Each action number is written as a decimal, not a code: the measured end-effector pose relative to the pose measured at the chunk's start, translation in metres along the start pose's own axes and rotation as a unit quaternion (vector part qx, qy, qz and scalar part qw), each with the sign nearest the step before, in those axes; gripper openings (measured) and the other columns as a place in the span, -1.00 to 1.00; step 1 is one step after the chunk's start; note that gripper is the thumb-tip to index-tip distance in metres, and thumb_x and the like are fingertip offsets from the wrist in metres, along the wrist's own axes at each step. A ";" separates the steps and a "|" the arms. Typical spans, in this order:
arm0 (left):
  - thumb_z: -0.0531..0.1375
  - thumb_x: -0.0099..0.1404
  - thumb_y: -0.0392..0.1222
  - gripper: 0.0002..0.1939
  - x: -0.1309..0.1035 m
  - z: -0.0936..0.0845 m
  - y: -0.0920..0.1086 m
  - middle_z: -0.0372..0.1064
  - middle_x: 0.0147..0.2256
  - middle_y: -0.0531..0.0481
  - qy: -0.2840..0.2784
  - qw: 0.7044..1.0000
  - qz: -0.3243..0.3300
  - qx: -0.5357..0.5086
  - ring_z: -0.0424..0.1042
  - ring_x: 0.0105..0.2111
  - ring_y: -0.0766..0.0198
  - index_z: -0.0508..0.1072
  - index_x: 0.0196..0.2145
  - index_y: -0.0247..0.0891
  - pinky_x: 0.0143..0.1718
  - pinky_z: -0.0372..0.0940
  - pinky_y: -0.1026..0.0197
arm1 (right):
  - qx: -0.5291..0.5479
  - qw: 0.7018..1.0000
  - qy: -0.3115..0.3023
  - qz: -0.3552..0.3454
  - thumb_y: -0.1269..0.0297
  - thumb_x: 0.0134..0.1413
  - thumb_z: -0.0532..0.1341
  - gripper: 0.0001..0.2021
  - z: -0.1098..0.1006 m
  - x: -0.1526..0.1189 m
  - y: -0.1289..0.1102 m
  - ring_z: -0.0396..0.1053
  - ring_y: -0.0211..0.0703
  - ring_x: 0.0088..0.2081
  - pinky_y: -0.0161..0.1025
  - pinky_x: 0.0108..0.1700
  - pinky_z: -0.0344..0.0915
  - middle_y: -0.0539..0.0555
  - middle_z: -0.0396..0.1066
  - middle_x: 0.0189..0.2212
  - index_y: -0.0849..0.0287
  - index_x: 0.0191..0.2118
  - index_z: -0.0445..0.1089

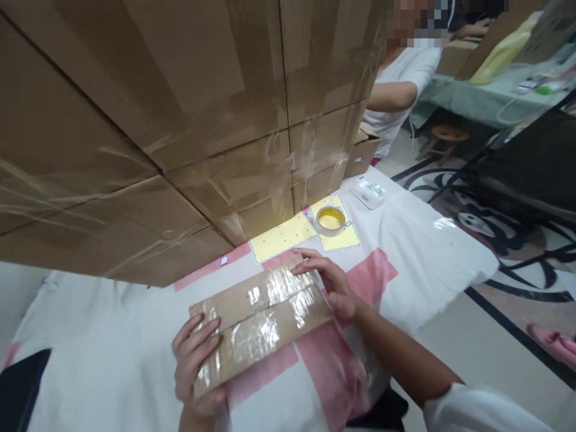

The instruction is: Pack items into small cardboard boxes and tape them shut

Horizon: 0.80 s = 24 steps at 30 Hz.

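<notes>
A flat cardboard box (265,321) with shiny clear tape over its top and ends lies tilted between my hands, above the white and pink cloth. My left hand (195,357) grips its left end, fingers on top and thumb at the near edge. At the right end, my right hand (330,282) holds the far corner with its fingers over the top. Beyond the box, a roll of tape (330,221) rests on a yellow patch of the cloth.
Stacked taped cartons (216,120) rise along the table's far left side. A white device (369,193) lies on the cloth (418,240) behind the tape roll. Another person (396,96) is behind the cartons. A wooden stool (443,135) stands at the back right.
</notes>
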<state>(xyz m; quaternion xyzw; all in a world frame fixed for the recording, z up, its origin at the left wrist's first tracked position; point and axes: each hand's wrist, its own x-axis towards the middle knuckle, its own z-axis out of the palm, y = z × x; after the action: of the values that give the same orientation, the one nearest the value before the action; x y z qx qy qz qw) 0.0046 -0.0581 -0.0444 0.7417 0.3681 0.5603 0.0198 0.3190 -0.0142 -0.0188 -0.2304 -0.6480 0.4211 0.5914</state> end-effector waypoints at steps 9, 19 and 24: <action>0.07 0.35 0.26 -0.61 -0.009 0.005 0.010 0.51 -0.31 -0.12 0.042 0.994 -0.068 0.072 0.49 -0.16 -0.12 0.42 -0.22 -0.10 -0.09 0.37 -0.23 | 0.005 0.999 0.015 -0.047 0.01 0.25 0.16 -0.50 0.011 -0.001 0.006 0.34 0.22 0.17 0.40 0.30 0.12 0.13 0.49 -0.04 -0.09 0.28 0.30; 0.10 0.33 0.27 -0.52 -0.009 0.011 -0.005 0.53 -0.15 -0.18 0.050 0.998 -0.023 0.010 0.45 0.01 -0.18 0.47 -0.05 -0.13 0.11 0.29 -0.36 | -0.161 0.985 -0.056 -0.006 -0.20 0.41 -0.09 -0.44 -0.006 -0.001 0.001 -0.09 0.20 0.49 0.33 0.42 -0.06 0.11 0.42 0.19 -0.13 0.35 0.24; 0.13 0.36 0.25 -0.53 -0.003 0.021 -0.003 0.51 -0.10 -0.20 0.070 0.997 0.007 -0.021 0.40 0.12 -0.19 0.47 -0.05 -0.17 0.19 0.23 -0.38 | -0.449 0.878 0.121 0.110 0.12 0.34 0.10 -0.44 -0.046 0.012 0.020 -0.18 0.23 0.52 0.40 0.46 -0.34 0.18 0.25 0.37 0.03 0.41 0.15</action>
<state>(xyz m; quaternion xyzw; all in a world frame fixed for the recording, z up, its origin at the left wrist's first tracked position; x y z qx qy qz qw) 0.0200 -0.0493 -0.0556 0.7030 0.3510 0.6185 0.0059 0.3574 0.0184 -0.0309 -0.5903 -0.6612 0.1157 0.4483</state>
